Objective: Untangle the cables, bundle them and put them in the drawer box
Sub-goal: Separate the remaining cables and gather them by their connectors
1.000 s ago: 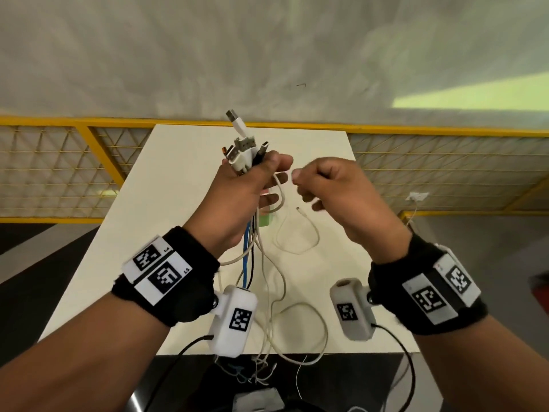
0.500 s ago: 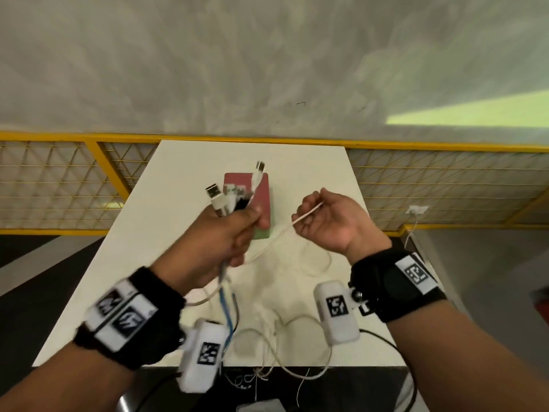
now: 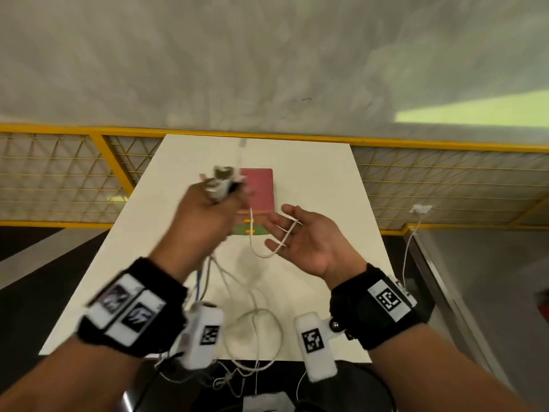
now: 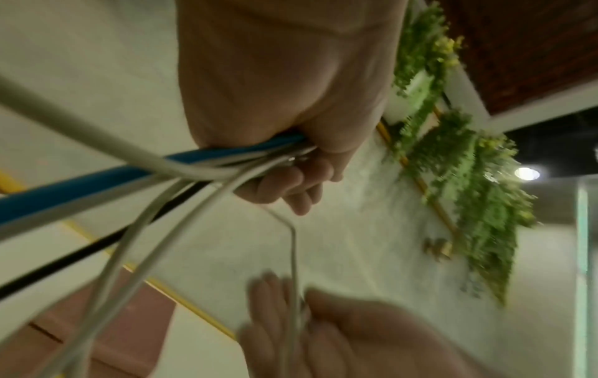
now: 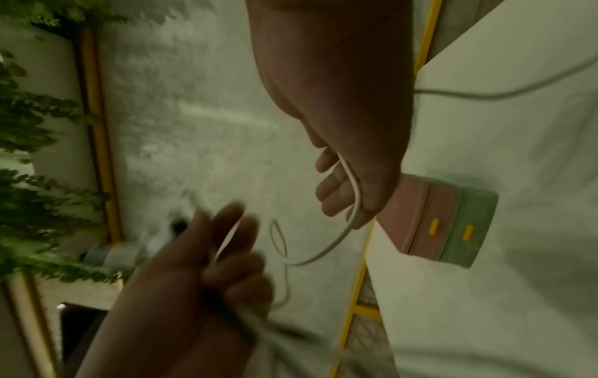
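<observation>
My left hand [image 3: 205, 215] grips a bundle of cables [image 4: 181, 166] in a fist: blue, black and several white ones. Their connectors [image 3: 222, 184] stick up out of the fist, blurred. The cables hang down from the fist to the table and over its near edge. My right hand [image 3: 300, 233] is palm up beside it with its fingers spread. One thin white cable [image 3: 283, 237] lies loosely across its fingers [image 5: 336, 189] and curves back to the left fist. The pink and green drawer box [image 3: 260, 191] stands shut on the table just behind both hands.
The white table [image 3: 320, 179] runs away from me. A loose loop of white cable [image 3: 252, 331] lies near its front edge. A yellow mesh fence [image 3: 74, 173] borders the far and side edges. A small white plug with its cord [image 3: 420, 209] hangs at the right.
My right hand has stopped pinching the thin white cable and opened, palm up, with the cable draped over its fingers. The left fist with the bundle has moved forward and is blurred.
</observation>
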The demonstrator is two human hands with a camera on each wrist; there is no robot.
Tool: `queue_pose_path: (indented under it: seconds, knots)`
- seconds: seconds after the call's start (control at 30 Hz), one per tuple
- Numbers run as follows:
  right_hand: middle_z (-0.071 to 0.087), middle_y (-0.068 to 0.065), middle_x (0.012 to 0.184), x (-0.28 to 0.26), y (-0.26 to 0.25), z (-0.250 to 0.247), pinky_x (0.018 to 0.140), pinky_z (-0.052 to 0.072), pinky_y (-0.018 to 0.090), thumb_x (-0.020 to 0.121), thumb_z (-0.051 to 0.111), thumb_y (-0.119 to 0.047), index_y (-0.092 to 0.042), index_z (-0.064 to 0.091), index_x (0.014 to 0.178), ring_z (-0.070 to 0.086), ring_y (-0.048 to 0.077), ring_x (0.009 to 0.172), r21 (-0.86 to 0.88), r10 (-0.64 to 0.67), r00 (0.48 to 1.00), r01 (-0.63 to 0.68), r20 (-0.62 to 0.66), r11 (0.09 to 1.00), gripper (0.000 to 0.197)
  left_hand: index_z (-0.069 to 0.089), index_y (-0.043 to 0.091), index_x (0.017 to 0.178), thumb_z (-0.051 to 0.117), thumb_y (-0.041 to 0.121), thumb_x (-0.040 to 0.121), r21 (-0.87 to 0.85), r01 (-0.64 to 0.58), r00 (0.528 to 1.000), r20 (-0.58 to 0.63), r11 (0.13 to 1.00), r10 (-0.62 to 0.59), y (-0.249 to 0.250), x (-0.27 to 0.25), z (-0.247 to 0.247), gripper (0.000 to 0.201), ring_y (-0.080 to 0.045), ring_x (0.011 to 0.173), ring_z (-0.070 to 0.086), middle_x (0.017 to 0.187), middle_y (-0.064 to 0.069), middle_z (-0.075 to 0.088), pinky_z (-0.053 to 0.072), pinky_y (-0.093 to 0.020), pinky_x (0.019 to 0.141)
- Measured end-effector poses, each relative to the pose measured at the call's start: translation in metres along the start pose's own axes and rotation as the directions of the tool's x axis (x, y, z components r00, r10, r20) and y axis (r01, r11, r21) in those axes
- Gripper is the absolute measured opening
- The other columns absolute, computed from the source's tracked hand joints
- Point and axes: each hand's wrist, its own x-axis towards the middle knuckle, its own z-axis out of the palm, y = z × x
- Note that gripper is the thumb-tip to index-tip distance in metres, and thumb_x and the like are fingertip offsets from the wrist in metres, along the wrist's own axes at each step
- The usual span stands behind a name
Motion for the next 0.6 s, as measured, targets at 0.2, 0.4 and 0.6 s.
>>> queue_pose_path:
  seconds: [0.2,0.4,0.6]
  knots:
    - [0.051,0.009,0.144,-0.003,0.010,0.018,0.116,0.031,0.042,0.095,0.039,-0.019,-0.007,0.054,0.133,0.048,0.025,0.134,0.169,-0.006,0.986,-0.023,0.169,0.985,0.043,0.072,0.019,0.095,0.071,0.026,0.084,0.359,-0.168,0.978,0.177,0.918,0.110,-0.003,-0.007,0.052,0.013,-0.018,0.083,0.068,0.087,0.000,0.075,0.050,-0.028,0.074]
    - [0.070,0.010,0.086,-0.016,0.014,0.016,0.085,0.050,0.043,0.093,0.040,-0.029,-0.011,0.065,0.082,0.064,0.026,0.082,0.053,0.023,0.993,-0.030,0.117,0.998,0.033,0.071,0.023,0.085,0.075,0.008,0.075,0.309,-0.130,0.956,0.291,0.942,0.037,-0.021,-0.015,0.031,0.018,-0.012,0.073,0.066,0.077,0.007,0.072,0.051,-0.026,0.066]
    - [0.066,0.007,0.100,0.000,-0.033,-0.015,0.093,0.040,0.044,0.102,0.032,-0.023,-0.019,0.048,0.080,0.062,0.024,0.102,0.220,-0.060,0.987,0.093,-0.152,0.971,0.027,0.065,0.024,0.060,0.083,0.009,0.066,0.538,-0.077,0.788,0.548,0.839,-0.279,-0.052,-0.031,-0.039,0.025,0.004,0.053,0.058,0.055,0.016,0.066,0.040,-0.014,0.054]
